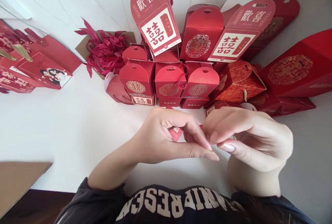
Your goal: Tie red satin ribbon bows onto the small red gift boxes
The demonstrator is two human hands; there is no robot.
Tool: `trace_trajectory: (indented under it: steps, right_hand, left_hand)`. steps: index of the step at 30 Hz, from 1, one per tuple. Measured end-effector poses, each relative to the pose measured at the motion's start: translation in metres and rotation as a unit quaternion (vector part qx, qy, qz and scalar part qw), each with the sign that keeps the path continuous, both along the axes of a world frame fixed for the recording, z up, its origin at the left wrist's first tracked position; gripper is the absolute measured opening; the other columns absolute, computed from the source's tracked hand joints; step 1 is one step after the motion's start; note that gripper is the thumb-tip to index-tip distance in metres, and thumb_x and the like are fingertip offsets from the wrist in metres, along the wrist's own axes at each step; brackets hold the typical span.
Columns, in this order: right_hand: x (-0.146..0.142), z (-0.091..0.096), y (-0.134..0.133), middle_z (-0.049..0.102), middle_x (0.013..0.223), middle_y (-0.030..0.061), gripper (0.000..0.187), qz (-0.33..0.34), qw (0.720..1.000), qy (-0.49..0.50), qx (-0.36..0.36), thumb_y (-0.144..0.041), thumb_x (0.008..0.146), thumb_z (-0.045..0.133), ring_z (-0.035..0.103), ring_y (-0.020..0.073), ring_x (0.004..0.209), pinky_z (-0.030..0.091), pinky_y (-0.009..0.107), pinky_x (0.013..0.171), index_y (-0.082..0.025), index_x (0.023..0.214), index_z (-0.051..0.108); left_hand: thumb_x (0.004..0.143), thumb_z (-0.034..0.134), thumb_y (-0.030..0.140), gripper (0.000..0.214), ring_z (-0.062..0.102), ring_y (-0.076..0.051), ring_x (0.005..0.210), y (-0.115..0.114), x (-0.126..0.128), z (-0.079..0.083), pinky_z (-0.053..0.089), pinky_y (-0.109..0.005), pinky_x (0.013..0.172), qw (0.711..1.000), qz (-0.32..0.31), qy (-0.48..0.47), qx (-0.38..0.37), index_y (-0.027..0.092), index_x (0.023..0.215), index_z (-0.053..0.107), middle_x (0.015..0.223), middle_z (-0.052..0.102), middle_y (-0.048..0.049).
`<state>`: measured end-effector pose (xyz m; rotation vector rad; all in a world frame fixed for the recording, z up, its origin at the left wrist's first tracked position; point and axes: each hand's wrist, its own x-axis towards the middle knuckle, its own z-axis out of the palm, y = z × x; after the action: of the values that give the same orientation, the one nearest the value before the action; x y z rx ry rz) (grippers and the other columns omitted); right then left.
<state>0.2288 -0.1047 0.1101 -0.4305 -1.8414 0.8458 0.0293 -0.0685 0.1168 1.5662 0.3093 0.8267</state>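
My left hand (168, 136) and my right hand (249, 137) meet fingertip to fingertip low over the white table (64, 127). Both are curled in a pinch. Between the fingers of my left hand shows a small red tag or packet (176, 133) with white print. A thin red strip runs from it to my right fingertips. What my right fingers pinch is mostly hidden. Just behind my hands stands a cluster of small red gift boxes (168, 80).
Taller red gift boxes with white labels (155, 20) stand against the back wall. A pile of red ribbons (106, 51) lies in a brown box at the back left. Flat red bags (44, 65) lie far left, a large red box (295, 68) at right, brown cardboard (18, 179) at lower left.
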Motion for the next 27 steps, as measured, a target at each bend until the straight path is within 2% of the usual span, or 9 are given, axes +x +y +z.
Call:
trace_trajectory:
  steps: [4, 9, 14, 22, 27]
  right_hand:
    - [0.003, 0.006, -0.005, 0.067, 0.083, 0.0096, 0.023, -0.034, 0.998, -0.048, 0.02, 0.003, 0.076, 0.065, 0.064, 0.0187, 0.078, 0.055, 0.03, 0.064, -0.009, 0.096, 0.069]
    - [0.002, 0.008, -0.011, 0.069, 0.088, 0.0097, 0.026, -0.049, 0.995, -0.084, -0.001, 0.001, 0.077, 0.065, 0.065, 0.0188, 0.079, 0.057, 0.03, 0.066, -0.011, 0.1, 0.07]
    - [-0.002, 0.005, -0.014, 0.068, 0.082, 0.0069, 0.017, -0.088, 0.994, -0.068, 0.006, -0.005, 0.082, 0.066, 0.064, 0.0183, 0.072, 0.054, 0.031, 0.062, -0.015, 0.094, 0.07]
    - [0.004, 0.005, -0.006, 0.065, 0.085, 0.009, 0.014, -0.049, 0.981, -0.168, 0.086, -0.008, 0.086, 0.058, 0.062, 0.0208, 0.078, 0.05, 0.036, 0.067, -0.015, 0.097, 0.063]
    - [0.001, 0.006, -0.007, 0.059, 0.078, 0.0062, 0.008, -0.059, 0.98, -0.176, 0.074, -0.011, 0.087, 0.054, 0.056, 0.0178, 0.071, 0.046, 0.032, 0.062, -0.016, 0.091, 0.059]
  left_hand:
    - [0.063, 0.087, 0.023, 0.021, 0.067, -0.015, 0.061, -0.001, -0.003, 0.0, 0.054, -0.025, 0.057, 0.999, 0.03, 0.04, -0.01, 0.015, 0.069, 0.069, 0.067, 0.072, -0.0038]
    - [0.065, 0.086, 0.033, 0.027, 0.064, -0.014, 0.06, -0.003, -0.007, 0.004, 0.051, -0.026, 0.054, 0.994, 0.056, 0.089, 0.001, 0.018, 0.065, 0.064, 0.067, 0.071, -0.0032]
    - [0.066, 0.085, 0.029, 0.024, 0.065, -0.014, 0.062, -0.001, -0.01, 0.008, 0.052, -0.025, 0.057, 0.993, 0.047, 0.11, -0.002, 0.017, 0.066, 0.064, 0.069, 0.072, -0.0035]
    - [0.064, 0.086, 0.025, 0.025, 0.064, -0.014, 0.066, 0.005, -0.009, 0.006, 0.051, -0.025, 0.061, 0.989, 0.01, 0.138, -0.048, 0.013, 0.065, 0.064, 0.069, 0.069, -0.0035]
    - [0.065, 0.085, 0.023, 0.023, 0.061, -0.012, 0.062, 0.004, -0.007, 0.007, 0.047, -0.023, 0.058, 0.988, 0.012, 0.145, -0.05, 0.013, 0.066, 0.065, 0.066, 0.068, -0.0016]
